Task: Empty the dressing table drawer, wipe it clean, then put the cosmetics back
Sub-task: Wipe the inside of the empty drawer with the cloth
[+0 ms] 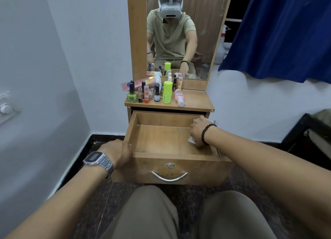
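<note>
The wooden drawer (161, 140) is pulled out and holds nothing but my right hand. My right hand (198, 131), with a dark bead bracelet, is inside at the right wall and grips a crumpled white cloth (191, 140) pressed against the drawer floor. My left hand (118, 151), with a metal watch, holds the drawer's front left corner. The cosmetics (154, 91) stand on the dressing table top (195, 100): nail polish bottles, a lime green bottle (167, 91), a pink tube (141, 82) and a pink bottle lying down (179, 98).
A mirror (179, 32) rises behind the cosmetics and reflects a person. A blue curtain (279, 32) hangs at the right. White walls close in on the left and behind. A dark frame (300, 131) stands at the right. My knees are just below the drawer front.
</note>
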